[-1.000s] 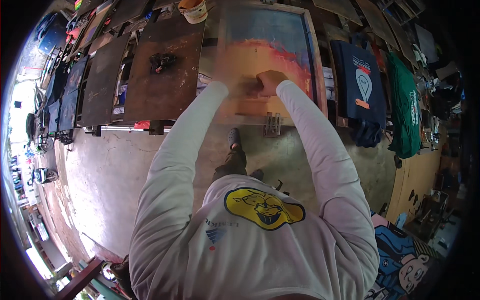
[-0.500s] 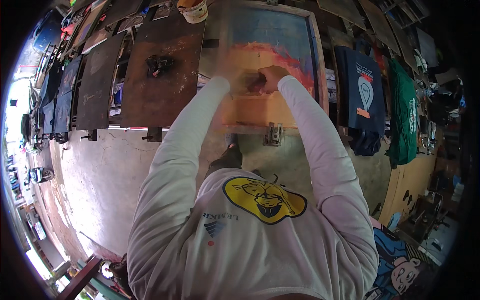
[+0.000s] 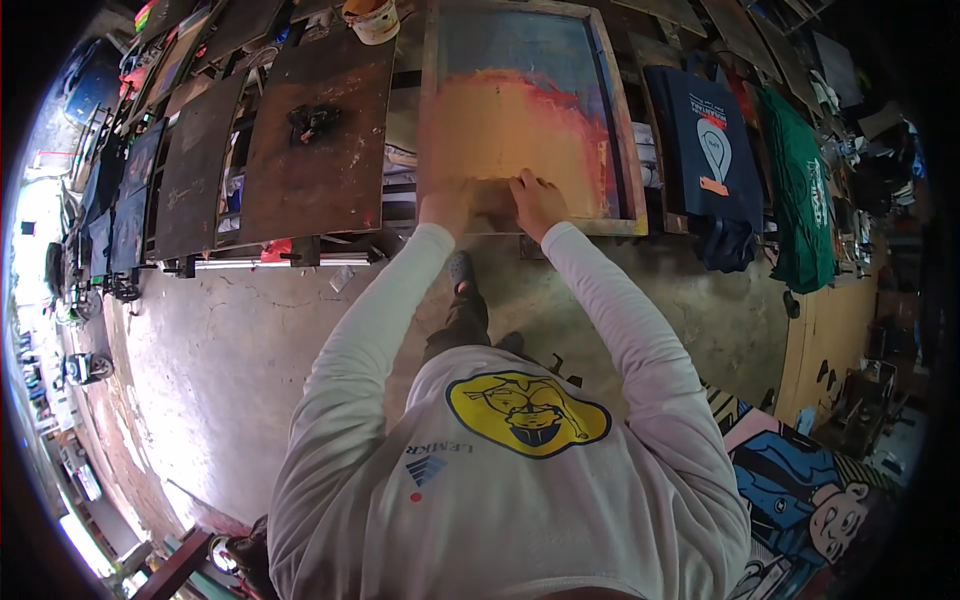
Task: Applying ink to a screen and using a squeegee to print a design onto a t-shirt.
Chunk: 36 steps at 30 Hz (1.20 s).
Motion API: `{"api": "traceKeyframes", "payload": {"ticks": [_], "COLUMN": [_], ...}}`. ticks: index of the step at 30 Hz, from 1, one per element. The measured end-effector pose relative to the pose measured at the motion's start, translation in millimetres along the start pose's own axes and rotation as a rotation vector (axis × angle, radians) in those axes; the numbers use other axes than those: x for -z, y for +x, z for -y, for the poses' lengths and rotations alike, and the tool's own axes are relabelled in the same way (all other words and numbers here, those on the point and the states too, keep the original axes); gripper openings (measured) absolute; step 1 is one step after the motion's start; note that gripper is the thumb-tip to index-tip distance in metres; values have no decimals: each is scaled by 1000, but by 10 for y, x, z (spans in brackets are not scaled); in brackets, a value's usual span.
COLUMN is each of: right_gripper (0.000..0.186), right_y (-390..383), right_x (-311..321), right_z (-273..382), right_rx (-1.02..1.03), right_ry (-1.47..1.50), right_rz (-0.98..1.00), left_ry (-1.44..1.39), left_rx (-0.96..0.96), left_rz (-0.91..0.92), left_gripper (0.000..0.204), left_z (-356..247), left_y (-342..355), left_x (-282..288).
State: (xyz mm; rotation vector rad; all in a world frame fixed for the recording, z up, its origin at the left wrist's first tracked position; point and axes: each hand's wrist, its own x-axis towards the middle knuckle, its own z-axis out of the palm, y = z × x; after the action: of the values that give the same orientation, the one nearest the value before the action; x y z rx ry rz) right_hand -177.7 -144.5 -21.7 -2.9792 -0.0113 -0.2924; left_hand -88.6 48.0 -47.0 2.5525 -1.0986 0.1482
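Observation:
The screen-printing frame [image 3: 633, 150] has a wooden rim and a mesh smeared with orange, pink-red and blue ink. Over the near end of the mesh is a dark, brownish squeegee [image 3: 493, 198], its details blurred. My right hand [image 3: 540, 205] curls over the squeegee's right end, with the fingers bent. At the other end my left hand [image 3: 447, 205] is closed on it close to the frame's left rim; those fingers are partly smeared. Whatever lies under the mesh is hidden.
Left of the frame, a dark board [image 3: 320, 160] carries a small black crumpled thing [image 3: 313, 124]. A stained bucket [image 3: 372, 22] stands beyond it. A navy bag [image 3: 705, 150] and green cloth [image 3: 797, 190] lie to the right. A painted panel [image 3: 800, 490] is low on the right.
The hinge clamp at the frame's near edge has gone from sight, and the near edge appears higher in view. My left hand has come down beside the squeegee; my right hand has moved nearer me.

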Motion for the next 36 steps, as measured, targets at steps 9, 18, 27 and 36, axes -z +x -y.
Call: {"api": "traceKeyframes", "payload": {"ticks": [9,18,27,36], "right_gripper": [29,37,71,73], "right_y": [198,1205,1446,1173], "right_x": [176,532,319,209], "right_z": [16,-410,-517,-959], "right_rx": [-80,-57,-2,-254], "right_ry": [96,108,29,83], "right_rz": [157,598,481,447], "left_ry": [14,-1,10,-76], "left_rx": [34,-166,-166,-423], "left_rz": [237,243,478,593], "left_gripper": [34,45,61,58], "left_z": [33,358,381,253], "left_y": [201,1101,1656,2152], "left_x": [126,435,505,-100]}}
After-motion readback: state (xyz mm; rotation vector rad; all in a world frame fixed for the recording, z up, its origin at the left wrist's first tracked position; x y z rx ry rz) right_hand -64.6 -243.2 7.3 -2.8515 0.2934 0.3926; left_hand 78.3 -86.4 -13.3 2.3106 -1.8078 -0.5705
